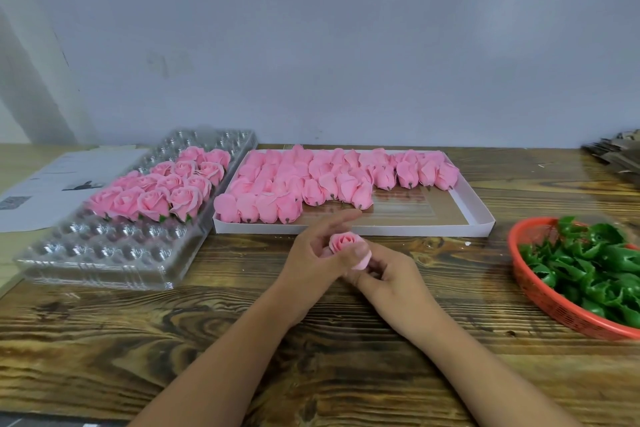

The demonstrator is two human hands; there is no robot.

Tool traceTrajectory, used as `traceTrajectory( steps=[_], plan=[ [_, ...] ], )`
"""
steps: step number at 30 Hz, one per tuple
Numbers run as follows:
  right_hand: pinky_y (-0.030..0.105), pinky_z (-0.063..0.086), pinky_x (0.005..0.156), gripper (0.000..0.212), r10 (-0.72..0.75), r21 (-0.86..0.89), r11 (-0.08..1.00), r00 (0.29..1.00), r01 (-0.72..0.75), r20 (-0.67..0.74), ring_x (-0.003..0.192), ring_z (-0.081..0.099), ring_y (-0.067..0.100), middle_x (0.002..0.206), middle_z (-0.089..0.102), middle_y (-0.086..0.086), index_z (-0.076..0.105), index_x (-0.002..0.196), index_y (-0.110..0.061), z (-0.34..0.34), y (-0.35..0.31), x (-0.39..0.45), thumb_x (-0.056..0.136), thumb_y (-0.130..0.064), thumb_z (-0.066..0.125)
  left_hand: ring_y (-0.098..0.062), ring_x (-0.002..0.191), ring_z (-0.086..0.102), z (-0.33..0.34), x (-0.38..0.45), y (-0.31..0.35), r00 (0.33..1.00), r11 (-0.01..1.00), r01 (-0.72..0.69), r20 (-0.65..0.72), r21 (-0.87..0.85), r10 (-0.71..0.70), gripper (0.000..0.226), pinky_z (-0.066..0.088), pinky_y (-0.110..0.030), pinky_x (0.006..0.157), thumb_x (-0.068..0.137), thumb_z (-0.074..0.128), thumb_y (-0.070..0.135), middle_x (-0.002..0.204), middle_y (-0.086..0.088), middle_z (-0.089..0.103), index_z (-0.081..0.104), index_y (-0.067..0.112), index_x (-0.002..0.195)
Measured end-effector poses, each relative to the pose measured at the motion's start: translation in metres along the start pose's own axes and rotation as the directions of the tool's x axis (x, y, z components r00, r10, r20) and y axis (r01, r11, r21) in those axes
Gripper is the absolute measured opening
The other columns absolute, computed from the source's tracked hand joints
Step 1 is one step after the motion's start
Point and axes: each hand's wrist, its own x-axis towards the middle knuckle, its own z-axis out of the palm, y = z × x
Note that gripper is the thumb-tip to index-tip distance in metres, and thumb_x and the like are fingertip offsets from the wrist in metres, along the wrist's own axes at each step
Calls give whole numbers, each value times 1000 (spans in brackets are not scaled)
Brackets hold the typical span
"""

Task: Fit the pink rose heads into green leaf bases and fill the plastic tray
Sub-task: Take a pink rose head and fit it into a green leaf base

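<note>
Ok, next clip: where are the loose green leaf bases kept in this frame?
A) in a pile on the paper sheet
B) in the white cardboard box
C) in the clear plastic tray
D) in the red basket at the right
D: the green leaf bases are heaped in the red basket at the table's right edge, while the white box holds only pink rose heads.

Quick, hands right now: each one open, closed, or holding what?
Left hand: holding the rose.
Right hand: fingers curled at the rose's base, also holding it.
</note>
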Motion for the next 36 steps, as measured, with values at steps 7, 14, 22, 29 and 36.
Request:
traceTrajectory(
  steps=[7,14,22,29,36],
  plan=[
    [15,49,70,22,-11,-144,989,999,15,33,81,67,4,87,73,-16,69,89,-38,0,2,-1,89,-15,69,-3,119,62,3,-2,-4,993,964,-116,7,238,118,22,49,-22,101,80,70,51,121,25,69,74,44,101],
    [6,44,70,37,-30,-159,987,999,32,16,87,65,-6,92,69,-32,63,91,-48,-1,1,-3,90,-11,66,-1,108,68,2,-1,-10,999,978,-36,14,206,33,22,51,-13,91,87,80,24,112,22,74,75,37,103],
    [12,48,81,31,-21,-18,1000,1000,21,-5,95,67,0,101,73,-19,70,108,-34,-4,1,-1,92,-7,64,3,112,63,-1,1,-7,996,978,30,74,208,-46,56,47,-7,88,68,80,55,118,26,68,63,44,121],
    [20,55,76,34,90,120,990,983,-71,-159,84,69,16,93,76,-4,72,111,-25,-4,3,5,83,-4,74,2,120,61,-3,3,-12,999,996,36,-2,85,-36,73,52,-16,92,64,89,38,123,29,65,56,43,129],
    [10,42,58,25,66,-54,995,971,-81,-231,61,52,-1,72,68,-11,69,84,-41,-3,8,5,78,-17,73,-4,111,68,-3,2,-13,998,990,-14,-58,139,22,49,54,-20,92,78,88,16,116,16,73,68,30,120]
  ],
)
